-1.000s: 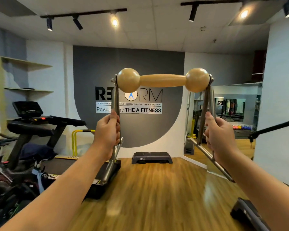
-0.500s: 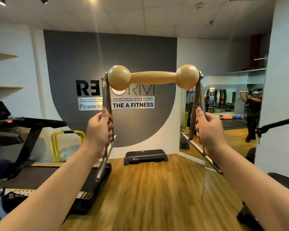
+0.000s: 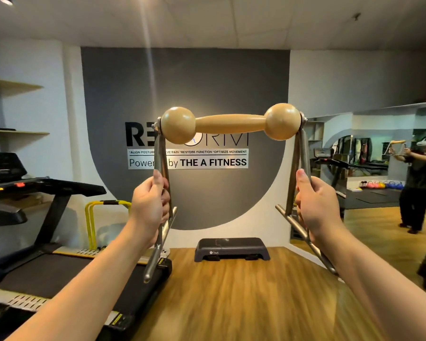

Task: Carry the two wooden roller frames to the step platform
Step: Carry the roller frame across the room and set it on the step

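The left hand (image 3: 150,205) is wrapped tight round the left metal upright of a wooden roller frame (image 3: 230,124), and the right hand (image 3: 315,205) is closed the same way round the right upright, so the frame hangs in the air at chest height between them, its pale wooden roller on top and roughly level. Only one frame shows here; where the second is, I cannot tell. The metal foot bars slant down and back past each wrist. Straight ahead, low against the grey wall, sits the dark step platform (image 3: 231,248) on the wooden floor (image 3: 231,303), well apart from the frame. A treadmill (image 3: 67,274) runs along the left. This looks like the carrying leg, mid-way. Next, I judge, comes walking forward, then lowering the frame so both foot bars land flat on the platform top.
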{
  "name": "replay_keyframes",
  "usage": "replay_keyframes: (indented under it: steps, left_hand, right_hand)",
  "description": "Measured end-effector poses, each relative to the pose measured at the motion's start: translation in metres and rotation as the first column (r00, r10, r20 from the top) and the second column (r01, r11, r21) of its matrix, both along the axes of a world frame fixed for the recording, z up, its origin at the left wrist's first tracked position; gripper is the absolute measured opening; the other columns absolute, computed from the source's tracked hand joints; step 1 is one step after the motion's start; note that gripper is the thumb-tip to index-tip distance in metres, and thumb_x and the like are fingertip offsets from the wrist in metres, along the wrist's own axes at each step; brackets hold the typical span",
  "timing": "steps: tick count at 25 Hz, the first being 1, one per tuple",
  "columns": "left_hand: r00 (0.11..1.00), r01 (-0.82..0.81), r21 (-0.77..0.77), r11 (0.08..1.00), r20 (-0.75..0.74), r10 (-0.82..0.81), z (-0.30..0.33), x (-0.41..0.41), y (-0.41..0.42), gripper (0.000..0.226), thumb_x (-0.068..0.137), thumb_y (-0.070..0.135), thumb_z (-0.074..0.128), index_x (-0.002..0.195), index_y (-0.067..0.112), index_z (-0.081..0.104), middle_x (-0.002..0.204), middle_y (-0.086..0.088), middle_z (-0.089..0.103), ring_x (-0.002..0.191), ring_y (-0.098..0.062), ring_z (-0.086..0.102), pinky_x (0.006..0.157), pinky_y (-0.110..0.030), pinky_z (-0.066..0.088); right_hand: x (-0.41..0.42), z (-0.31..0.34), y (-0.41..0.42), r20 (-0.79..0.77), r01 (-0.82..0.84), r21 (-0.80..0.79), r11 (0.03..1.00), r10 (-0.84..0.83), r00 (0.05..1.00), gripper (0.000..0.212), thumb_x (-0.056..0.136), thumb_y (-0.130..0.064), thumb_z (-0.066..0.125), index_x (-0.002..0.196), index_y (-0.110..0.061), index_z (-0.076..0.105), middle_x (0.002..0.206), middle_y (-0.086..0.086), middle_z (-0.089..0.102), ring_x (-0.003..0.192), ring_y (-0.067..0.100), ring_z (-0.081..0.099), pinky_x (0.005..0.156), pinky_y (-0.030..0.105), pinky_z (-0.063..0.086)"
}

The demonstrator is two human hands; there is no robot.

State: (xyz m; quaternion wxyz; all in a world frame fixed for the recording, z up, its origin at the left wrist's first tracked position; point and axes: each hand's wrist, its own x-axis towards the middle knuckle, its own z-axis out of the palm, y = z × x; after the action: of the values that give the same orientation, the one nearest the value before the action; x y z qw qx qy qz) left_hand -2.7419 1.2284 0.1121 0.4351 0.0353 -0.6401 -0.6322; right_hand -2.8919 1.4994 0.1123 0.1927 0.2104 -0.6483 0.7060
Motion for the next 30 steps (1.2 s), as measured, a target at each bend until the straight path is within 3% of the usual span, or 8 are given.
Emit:
replay_keyframes:
  steps: [6, 10, 15, 20, 24, 30]
  left_hand:
    - [1.000, -0.005, -0.006, 1.000, 0.007, 0.005, -0.022, -0.145, -0.059, 0.040, 0.109, 0.047, 0.039, 0.093, 0.013, 0.052, 0.058, 0.004, 0.036, 0.044, -0.011, 0.029, 0.037, -0.025, 0.024]
    - [1.000, -0.006, -0.038, 0.999, -0.012, 0.006, -0.037, -0.247, -0.117, 0.042, 0.108, 0.049, 0.041, 0.087, 0.016, 0.055, 0.057, 0.005, 0.038, 0.044, -0.011, 0.030, 0.037, -0.025, 0.025]
    - [1.000, -0.010, -0.034, 0.999, -0.012, 0.010, -0.031, -0.385, -0.187, 0.043, 0.108, 0.049, 0.040, 0.081, 0.019, 0.054, 0.054, 0.007, 0.037, 0.042, -0.009, 0.028, 0.036, -0.022, 0.024]
    - [1.000, -0.019, -0.001, 1.000, 0.003, 0.019, -0.032, -0.499, -0.230, 0.040, 0.110, 0.047, 0.040, 0.087, 0.016, 0.052, 0.053, 0.006, 0.032, 0.041, -0.008, 0.023, 0.034, -0.020, 0.020]
    - [1.000, -0.012, 0.003, 1.000, 0.022, 0.012, -0.044, -0.601, -0.262, 0.044, 0.107, 0.052, 0.041, 0.085, 0.015, 0.052, 0.054, 0.005, 0.033, 0.041, -0.010, 0.024, 0.036, -0.023, 0.019]
    - [0.998, -0.047, 0.016, 0.999, 0.036, 0.046, -0.051, -0.748, -0.305, 0.048, 0.103, 0.060, 0.044, 0.081, 0.018, 0.052, 0.058, 0.001, 0.033, 0.045, -0.015, 0.024, 0.040, -0.027, 0.019]
  right_hand:
    - [-0.148, -0.025, -0.057, 0.046, -0.009, -0.022, 1.000, 0.010, 0.999, 0.050, 0.105, -0.052, 0.051, 0.091, -0.007, 0.065, 0.061, -0.001, 0.046, 0.050, 0.010, 0.040, 0.050, 0.032, 0.032]
    - [-0.247, -0.044, -0.104, 0.068, -0.059, -0.045, 0.997, 0.062, 0.996, 0.045, 0.106, -0.050, 0.052, 0.091, -0.010, 0.063, 0.057, -0.006, 0.044, 0.047, 0.008, 0.039, 0.041, 0.021, 0.032]
    - [-0.373, -0.036, -0.172, 0.044, 0.016, -0.011, 1.000, -0.015, 0.999, 0.043, 0.106, -0.050, 0.051, 0.084, -0.014, 0.061, 0.061, -0.002, 0.048, 0.054, 0.014, 0.042, 0.053, 0.035, 0.032]
    - [-0.485, -0.041, -0.224, 0.059, 0.016, -0.040, 0.999, -0.014, 0.998, 0.044, 0.106, -0.050, 0.052, 0.074, -0.019, 0.055, 0.057, -0.001, 0.045, 0.051, 0.016, 0.038, 0.053, 0.035, 0.029]
    - [-0.599, -0.054, -0.259, 0.097, 0.004, -0.045, 0.999, 0.000, 0.995, 0.042, 0.106, -0.051, 0.051, 0.078, -0.021, 0.062, 0.052, -0.010, 0.049, 0.055, 0.012, 0.041, 0.054, 0.034, 0.031]
    - [-0.761, -0.056, -0.302, 0.093, -0.027, 0.015, 1.000, 0.026, 0.995, 0.049, 0.103, -0.058, 0.050, 0.075, -0.019, 0.058, 0.058, -0.004, 0.046, 0.055, 0.015, 0.041, 0.053, 0.037, 0.032]
